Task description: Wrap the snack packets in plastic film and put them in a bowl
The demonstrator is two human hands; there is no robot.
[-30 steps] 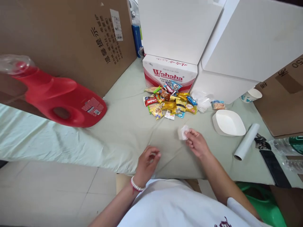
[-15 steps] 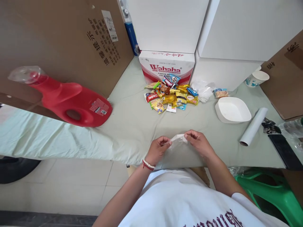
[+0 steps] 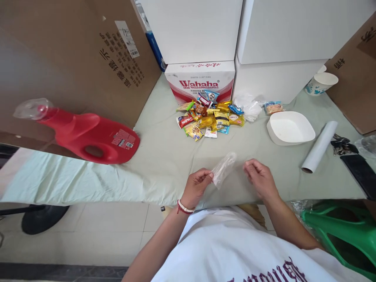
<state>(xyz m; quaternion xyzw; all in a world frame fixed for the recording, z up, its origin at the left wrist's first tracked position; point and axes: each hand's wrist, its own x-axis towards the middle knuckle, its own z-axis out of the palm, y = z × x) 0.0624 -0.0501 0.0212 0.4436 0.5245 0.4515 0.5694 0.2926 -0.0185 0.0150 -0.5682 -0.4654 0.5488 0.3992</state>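
A thin clear plastic bag (image 3: 225,169) is pinched at its lower left edge by my left hand (image 3: 198,186), above the cloth near the front edge. My right hand (image 3: 261,180) hangs to the right of the bag, apart from it, its fingers curled together with nothing visible in them. Beyond the hands a pile of wrapped snacks (image 3: 208,121) lies in front of the Wahaba-style red and white carton (image 3: 202,84). Crumpled clear plastic bags (image 3: 250,107) lie right of the pile. A white bowl (image 3: 290,128) sits to the right, with one snack packet (image 3: 273,107) behind it.
A red jug (image 3: 96,137) lies on the left of the cloth-covered table (image 3: 158,164), by a cardboard box (image 3: 73,47). At the right are a white roll (image 3: 320,147), keys (image 3: 342,145), a black phone (image 3: 360,172), and paper cups (image 3: 321,84). A green stool (image 3: 343,227) stands below.
My right hand has let go of the plastic bag and moved right. The bag now hangs from my left hand alone, slanting up to the right. The view has shifted slightly.
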